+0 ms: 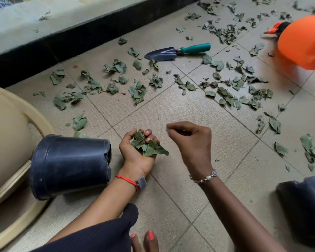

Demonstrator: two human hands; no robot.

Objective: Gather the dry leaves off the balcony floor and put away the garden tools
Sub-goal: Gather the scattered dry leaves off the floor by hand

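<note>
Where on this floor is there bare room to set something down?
Bare tiles lie just beyond the left hand and right hand, short of the leaf band, and between the right forearm and the black pot at lower right. Crowded: that band, from chair to orange sprayer, around the trowel.

Scattered leaves lie on the floor, mid to far. The trowel lies far centre and the sprayer far right. The left pot lies tipped beside the chair, with the right pot near right.

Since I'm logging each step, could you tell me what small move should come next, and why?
Probably the right hand reaches forward for the nearest loose leaves: it looks empty, the left hand cups a bunch, and many litter the floor.
</note>
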